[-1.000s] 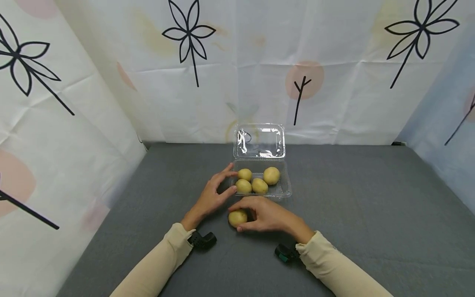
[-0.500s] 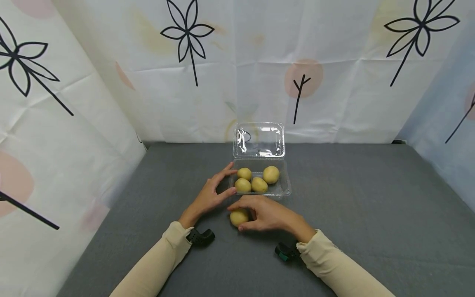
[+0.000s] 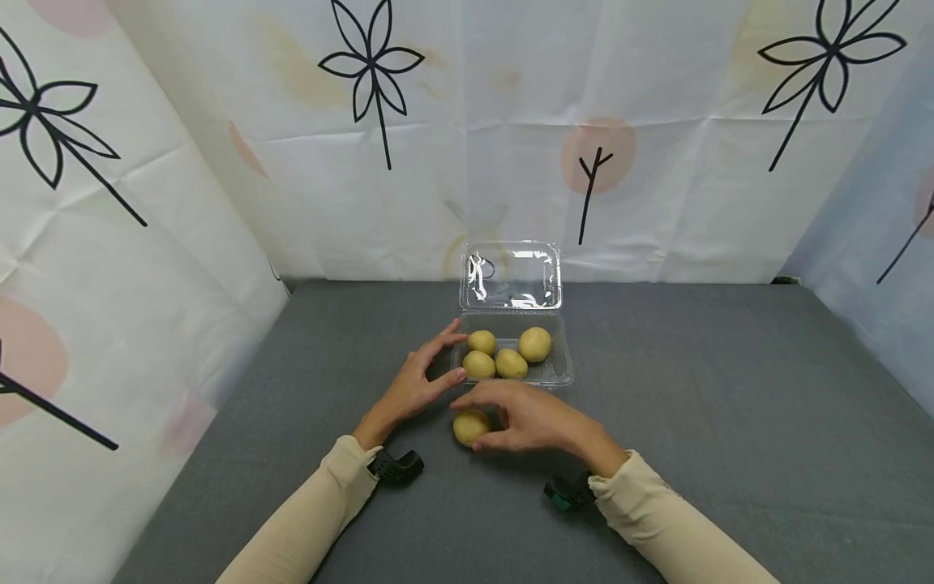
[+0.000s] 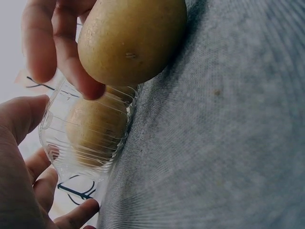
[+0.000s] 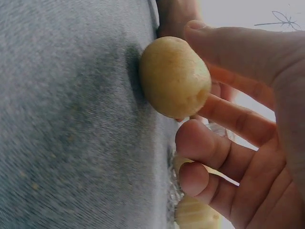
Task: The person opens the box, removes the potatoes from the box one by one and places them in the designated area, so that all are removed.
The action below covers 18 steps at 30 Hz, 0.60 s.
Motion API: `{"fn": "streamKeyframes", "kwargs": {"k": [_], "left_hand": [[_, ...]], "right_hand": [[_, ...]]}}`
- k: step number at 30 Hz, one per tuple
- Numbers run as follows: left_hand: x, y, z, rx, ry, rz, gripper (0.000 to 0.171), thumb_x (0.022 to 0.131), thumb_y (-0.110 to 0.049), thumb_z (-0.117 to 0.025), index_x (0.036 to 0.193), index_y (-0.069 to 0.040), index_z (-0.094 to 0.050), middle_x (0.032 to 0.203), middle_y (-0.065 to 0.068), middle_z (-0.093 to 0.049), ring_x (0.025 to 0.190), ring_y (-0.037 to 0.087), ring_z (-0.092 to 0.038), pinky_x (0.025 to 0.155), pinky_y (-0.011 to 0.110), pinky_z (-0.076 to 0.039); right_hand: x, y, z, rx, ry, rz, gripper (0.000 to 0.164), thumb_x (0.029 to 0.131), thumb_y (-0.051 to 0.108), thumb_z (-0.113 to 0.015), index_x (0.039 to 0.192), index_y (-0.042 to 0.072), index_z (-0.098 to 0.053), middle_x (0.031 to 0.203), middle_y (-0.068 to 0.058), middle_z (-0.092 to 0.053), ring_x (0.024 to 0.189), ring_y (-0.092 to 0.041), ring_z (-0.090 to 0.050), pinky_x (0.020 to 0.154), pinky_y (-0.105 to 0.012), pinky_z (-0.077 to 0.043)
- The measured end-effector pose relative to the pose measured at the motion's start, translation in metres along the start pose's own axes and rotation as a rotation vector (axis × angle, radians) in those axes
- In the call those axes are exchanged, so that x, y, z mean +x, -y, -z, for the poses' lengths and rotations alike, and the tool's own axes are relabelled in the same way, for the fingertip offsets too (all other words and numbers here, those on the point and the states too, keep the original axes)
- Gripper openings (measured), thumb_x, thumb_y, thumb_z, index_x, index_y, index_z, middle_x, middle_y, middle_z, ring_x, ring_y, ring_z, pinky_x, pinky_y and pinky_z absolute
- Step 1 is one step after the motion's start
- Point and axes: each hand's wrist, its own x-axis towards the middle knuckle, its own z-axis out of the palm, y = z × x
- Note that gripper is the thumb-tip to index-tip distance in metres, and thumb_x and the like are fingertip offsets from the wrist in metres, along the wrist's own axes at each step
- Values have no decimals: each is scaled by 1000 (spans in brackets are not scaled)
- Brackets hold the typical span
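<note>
Several yellow potatoes (image 3: 534,345) lie in a clear plastic clamshell box (image 3: 556,371), whose lid (image 3: 521,276) stands raised at the back. My left hand (image 3: 412,387) is at the left side of the box, thumb and fingers spread and fairly straight, with fingertips right at its rim. In front of the box, my right hand (image 3: 529,418) holds another potato (image 3: 472,428) low over the table, with thumb on the near side and fingers over the far side. The right wrist view shows the thumb tip at the edge of this potato (image 5: 174,78).
A grey cloth covers the table (image 3: 700,405). White fabric (image 3: 511,97) printed with flowers and leaves hangs behind it and at both sides. A dark wrist camera (image 3: 397,468) is strapped on each wrist.
The right hand and its potato have shifted slightly to the right, and the fingers have lifted a little. The left hand, the box and its potatoes stay nearly where they were.
</note>
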Motion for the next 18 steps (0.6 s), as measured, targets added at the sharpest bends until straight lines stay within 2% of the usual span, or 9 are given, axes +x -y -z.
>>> {"fn": "streamKeyframes", "kwargs": {"k": [5, 10, 14, 18], "left_hand": [[-1, -1, 0, -4, 2, 13, 54, 100, -33, -64, 151, -21, -49, 170, -4, -26, 156, 26, -27, 119, 68, -19], [-2, -1, 0, 7, -6, 16, 56, 100, -30, -65, 152, -18, -48, 169, -4, -28, 155, 28, -29, 117, 70, -18], [-2, -2, 0, 13, -9, 10, 59, 100, -33, -64, 153, -16, -46, 169, -3, -29, 155, 29, -29, 116, 70, -16], [-1, -1, -1, 7, -5, 1, 60, 100, -30, -65, 155, -16, -44, 169, -1, -29, 156, 29, -28, 117, 70, -14]], "right_hand": [[-2, 0, 9, 79, -8, -4, 44, 90, 20, -80, 130, 6, -68, 118, -8, -72, 57, 3, -46, 55, -20, -46], [-7, -3, 26, 156, -41, -51, 34, 92, 18, -78, 124, 10, -72, 112, -13, -74, 54, 2, -46, 52, -22, -45], [-14, -9, 40, 201, -143, -93, 29, 91, 14, -78, 118, 7, -74, 109, -16, -75, 53, -3, -46, 52, -24, -44], [-22, -20, 52, 163, -286, -111, 25, 90, 8, -78, 114, 2, -75, 108, -16, -75, 53, -4, -47, 53, -24, -43]]}}
